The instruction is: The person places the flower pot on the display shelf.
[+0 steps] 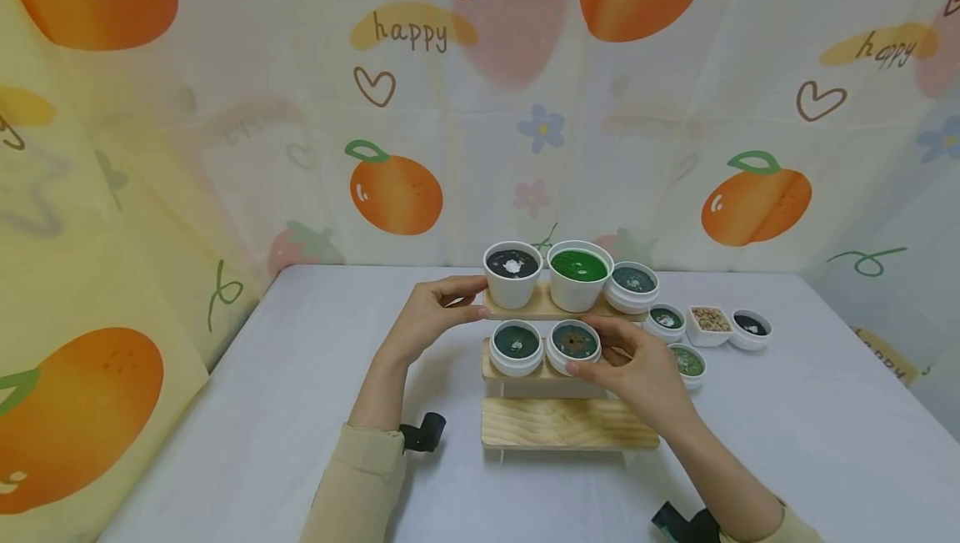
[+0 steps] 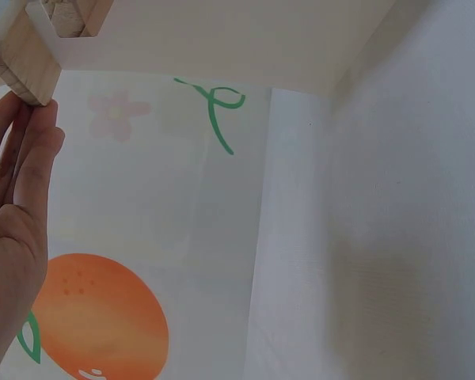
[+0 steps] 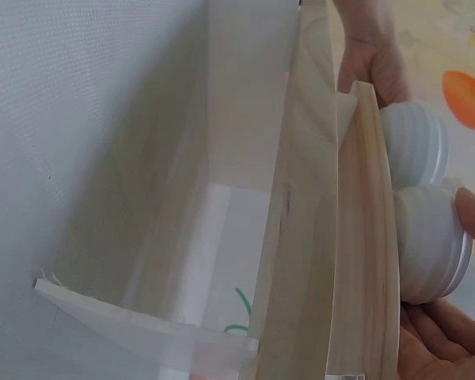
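A three-step wooden display stand (image 1: 570,424) holds white cups. At the left end of its top shelf, my left hand (image 1: 433,318) grips the board (image 2: 24,59), thumb and fingers on either side of it. My right hand (image 1: 641,368) holds a small white bowl (image 1: 574,341) with a brown-and-green top, thumb at its front and fingers at its right side. That bowl sits on the middle shelf (image 3: 368,237), beside another small bowl (image 1: 516,348) with dark green contents. On the top shelf stand a tall cup with a black top (image 1: 512,276), a green-topped cup (image 1: 581,276) and a smaller bowl (image 1: 632,287).
Right of the stand on the white table (image 1: 247,409) are a square dish of beige grains (image 1: 709,326), a black-filled bowl (image 1: 750,330) and two green-filled bowls, one nearer (image 1: 688,366) and one farther (image 1: 665,322). A fruit-print cloth (image 1: 480,126) hangs behind.
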### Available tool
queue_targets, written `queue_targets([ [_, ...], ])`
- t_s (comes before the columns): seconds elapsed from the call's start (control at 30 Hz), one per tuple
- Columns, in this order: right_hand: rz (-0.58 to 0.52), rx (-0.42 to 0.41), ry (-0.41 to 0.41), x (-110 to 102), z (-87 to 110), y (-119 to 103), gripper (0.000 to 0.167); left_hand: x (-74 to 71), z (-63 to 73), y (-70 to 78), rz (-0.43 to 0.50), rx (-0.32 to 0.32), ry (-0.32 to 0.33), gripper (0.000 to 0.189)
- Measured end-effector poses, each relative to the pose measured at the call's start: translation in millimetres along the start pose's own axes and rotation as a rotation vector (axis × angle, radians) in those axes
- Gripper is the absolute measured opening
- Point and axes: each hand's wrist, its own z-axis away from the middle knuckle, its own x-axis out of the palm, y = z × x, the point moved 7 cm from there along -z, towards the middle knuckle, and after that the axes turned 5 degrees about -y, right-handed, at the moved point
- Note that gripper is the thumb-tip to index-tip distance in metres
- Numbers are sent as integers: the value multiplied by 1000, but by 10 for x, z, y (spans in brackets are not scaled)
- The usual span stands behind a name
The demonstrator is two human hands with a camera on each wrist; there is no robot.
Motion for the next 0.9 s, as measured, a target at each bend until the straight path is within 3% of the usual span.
queue_targets([
  [0.9, -52, -27, -10, -148, 114, 69, 61, -8, -9, -22, 6, -9, 1, 44],
])
